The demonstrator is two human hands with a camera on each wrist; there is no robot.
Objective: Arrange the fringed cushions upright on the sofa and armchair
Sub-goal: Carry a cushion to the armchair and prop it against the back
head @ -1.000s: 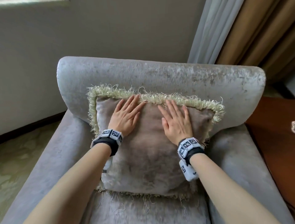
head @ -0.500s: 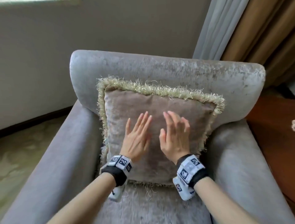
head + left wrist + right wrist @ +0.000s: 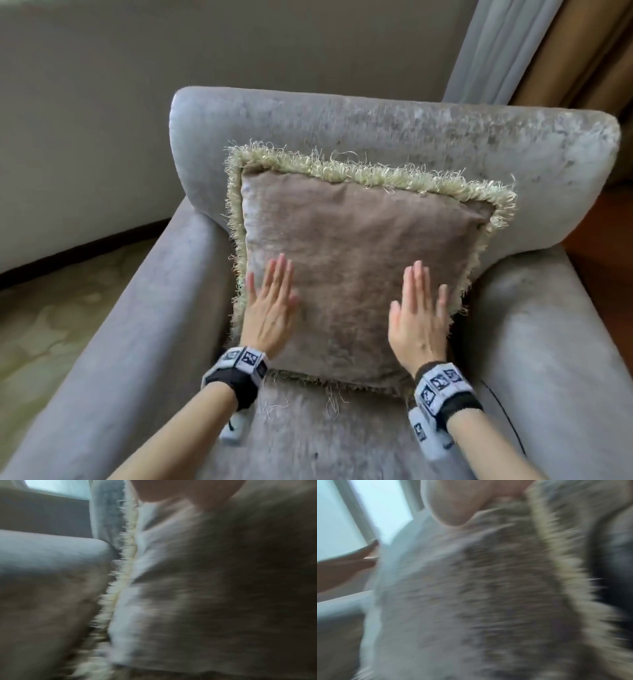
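A taupe velvet cushion (image 3: 352, 260) with pale fringe (image 3: 370, 173) stands upright against the back of the grey armchair (image 3: 394, 126). My left hand (image 3: 270, 308) lies flat on its lower left face, fingers straight. At the lower right face my right hand (image 3: 419, 315) is flat too, fingers pointing up. Both wrist views are blurred: the left one shows the cushion (image 3: 214, 588) and its side fringe (image 3: 120, 574), the right one the cushion (image 3: 471, 595) with fringe (image 3: 556, 561) at the right.
The armchair's left arm (image 3: 130, 335) and right arm (image 3: 548, 342) flank the seat (image 3: 325, 435). A plain wall (image 3: 171, 68) rises behind, with curtains (image 3: 513, 48) at the back right. A brown wooden surface (image 3: 603, 240) sits right of the chair; patterned carpet (image 3: 51, 308) lies left.
Both hands slid down the cushion's face from near its top edge to its lower part and spread apart toward the sides. The cushion still stands against the backrest.
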